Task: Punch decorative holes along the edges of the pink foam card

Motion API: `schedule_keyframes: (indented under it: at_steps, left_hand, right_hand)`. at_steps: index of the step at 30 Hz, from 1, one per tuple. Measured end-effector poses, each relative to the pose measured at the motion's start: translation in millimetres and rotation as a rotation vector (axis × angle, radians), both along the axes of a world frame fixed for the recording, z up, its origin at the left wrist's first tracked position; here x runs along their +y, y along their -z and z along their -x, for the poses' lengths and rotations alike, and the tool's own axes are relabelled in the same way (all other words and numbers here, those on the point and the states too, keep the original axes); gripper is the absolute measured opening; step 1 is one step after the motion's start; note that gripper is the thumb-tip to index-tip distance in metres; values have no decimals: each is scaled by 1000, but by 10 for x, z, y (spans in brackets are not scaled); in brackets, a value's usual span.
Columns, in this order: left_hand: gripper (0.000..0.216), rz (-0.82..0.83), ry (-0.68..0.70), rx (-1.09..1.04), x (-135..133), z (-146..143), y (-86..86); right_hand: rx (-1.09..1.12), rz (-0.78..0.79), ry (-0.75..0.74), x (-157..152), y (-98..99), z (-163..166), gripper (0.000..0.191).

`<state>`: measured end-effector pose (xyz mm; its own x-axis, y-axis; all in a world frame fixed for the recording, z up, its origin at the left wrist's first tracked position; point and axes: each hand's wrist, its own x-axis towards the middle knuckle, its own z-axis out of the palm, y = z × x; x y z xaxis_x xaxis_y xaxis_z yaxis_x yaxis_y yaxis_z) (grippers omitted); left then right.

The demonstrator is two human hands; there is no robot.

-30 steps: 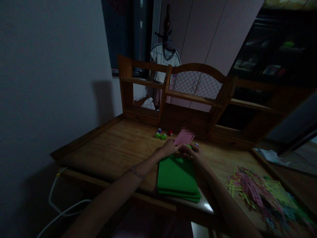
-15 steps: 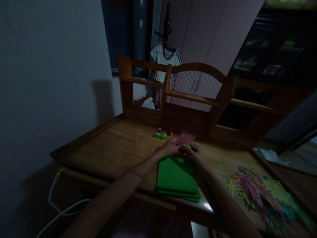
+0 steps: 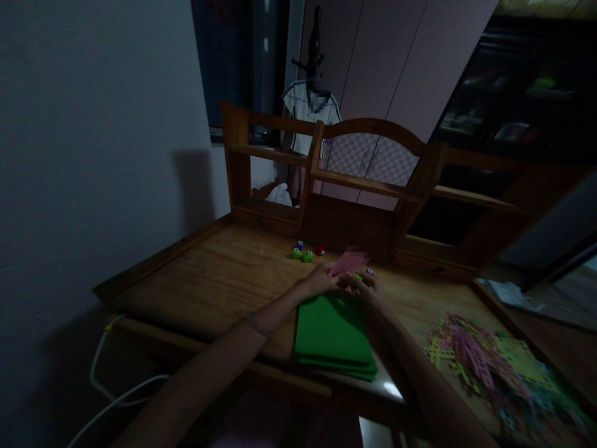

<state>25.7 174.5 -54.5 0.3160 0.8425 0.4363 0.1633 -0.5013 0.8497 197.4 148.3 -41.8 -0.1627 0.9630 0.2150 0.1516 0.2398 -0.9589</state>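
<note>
My left hand (image 3: 321,280) is closed on a pink sheet of paper (image 3: 347,262), which slants up and away to the right. My right hand (image 3: 373,291) is closed round a small bright green craft punch (image 3: 358,277), mostly hidden by the fingers, at the sheet's near edge. Both hands meet just above the far end of a stack of green sheets (image 3: 333,336). A purple punch (image 3: 370,272) shows just beyond my right fingers. Whether the sheet sits inside the green punch's slot is too dark to tell.
Several small punches, among them a green one (image 3: 308,256) and a red one (image 3: 321,249), stand at the desk's back. A heap of punched paper scraps (image 3: 485,361) lies at the right. A wooden shelf unit (image 3: 364,180) closes off the back. A white cable (image 3: 100,379) hangs front left.
My hands and the pink sheet have shifted only very slightly, with small finger movement around the green punch. Everything else stays where it was.
</note>
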Motion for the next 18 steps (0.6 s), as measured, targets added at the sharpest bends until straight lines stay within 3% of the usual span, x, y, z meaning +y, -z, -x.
schedule_keyframes:
  at_steps: [10, 18]
  left_hand:
    - [33, 144, -16, -19, -106, -10, -130]
    - [36, 127, -16, -12, -54, -13, -70]
  right_hand:
    - [62, 30, -44, 1, 11, 12, 35]
    - [-3, -10, -24, 34, 42, 1, 39]
